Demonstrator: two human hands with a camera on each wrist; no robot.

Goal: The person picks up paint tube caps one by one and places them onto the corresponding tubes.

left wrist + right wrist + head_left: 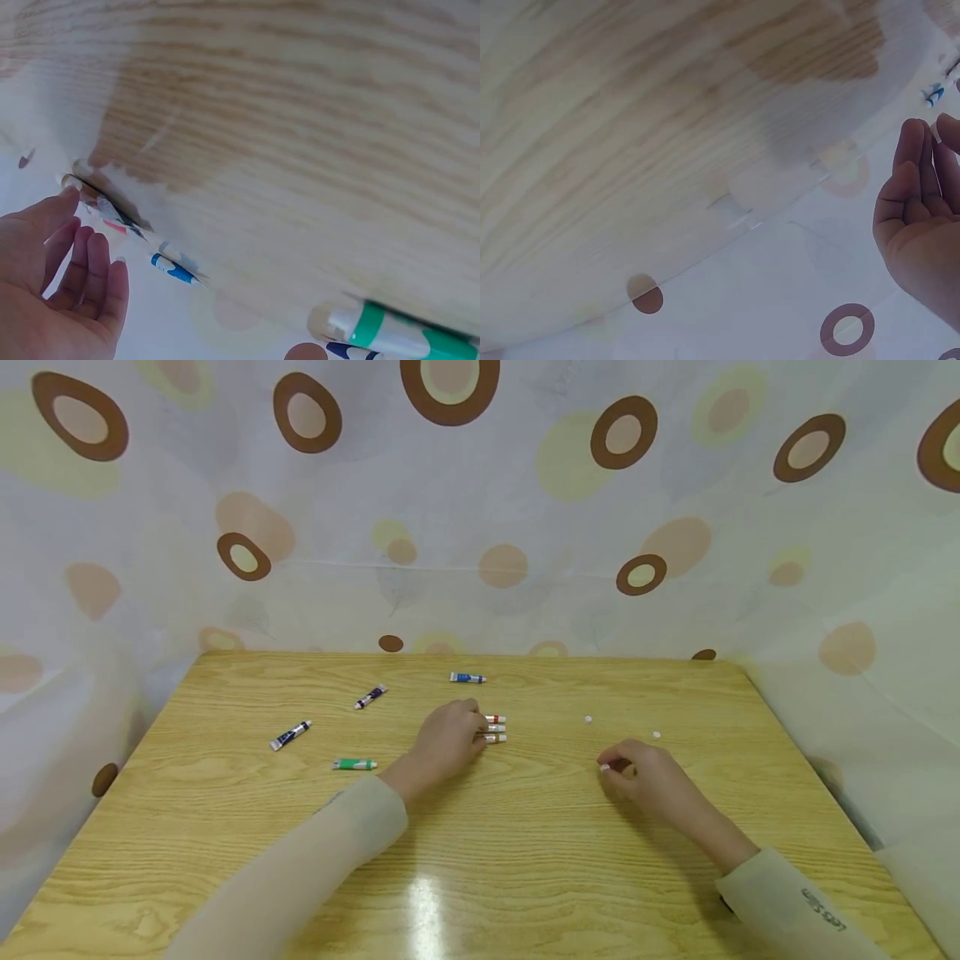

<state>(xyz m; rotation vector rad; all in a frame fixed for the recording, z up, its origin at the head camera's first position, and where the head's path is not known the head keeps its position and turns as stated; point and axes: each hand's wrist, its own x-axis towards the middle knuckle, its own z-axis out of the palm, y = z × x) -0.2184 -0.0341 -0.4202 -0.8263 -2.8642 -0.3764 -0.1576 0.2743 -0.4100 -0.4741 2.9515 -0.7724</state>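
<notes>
Three small paint tubes lie side by side under my left hand [447, 739], their capped ends sticking out to its right: a red-banded tube [497, 719], a white one [497, 728] and an ochre one [497, 738]. The thumb and fingers of that hand hold the group from its near and far sides; the left wrist view shows the thumb at the tube end. My right hand [648, 774] pinches a small white cap [604, 767] between thumb and fingertips, low over the table. Two similar white pieces, one [588, 719] and another [656, 734], lie beyond it.
Other paint tubes lie left and behind: green [355, 764], dark blue [290, 735], purple [371, 697] and blue [468, 678]. The wooden table [510, 877] ends at a patterned curtain [450, 602] at the back and sides.
</notes>
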